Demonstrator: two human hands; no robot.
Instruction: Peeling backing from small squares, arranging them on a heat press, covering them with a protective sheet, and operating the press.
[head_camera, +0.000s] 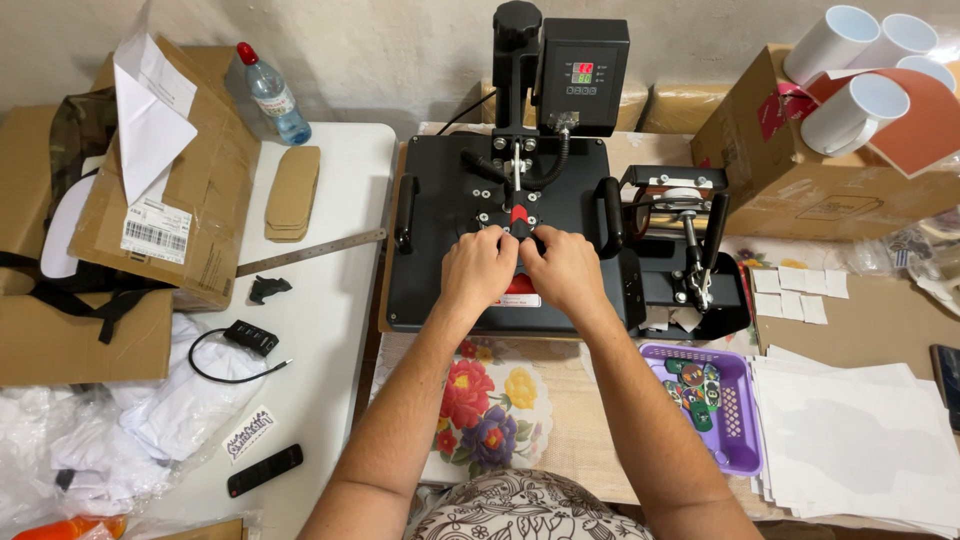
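A black heat press (440, 230) stands on the table in front of me, its flat top plate closed and a black control box (582, 75) with a lit display behind it. My left hand (478, 268) and my right hand (566, 268) rest side by side on the middle of the plate. Their fingers curl around a small red knob (519, 214) at the plate's centre. Both hands touch the press; the fingertips are partly hidden by the knuckles.
A black mug press (680, 250) sits right of the plate. A purple basket (745, 430) of round badges, white paper sheets (860, 440), a cardboard box (800, 190) with white mugs (850, 110), a metal ruler (310, 253), a water bottle (272, 95) and boxes surround it.
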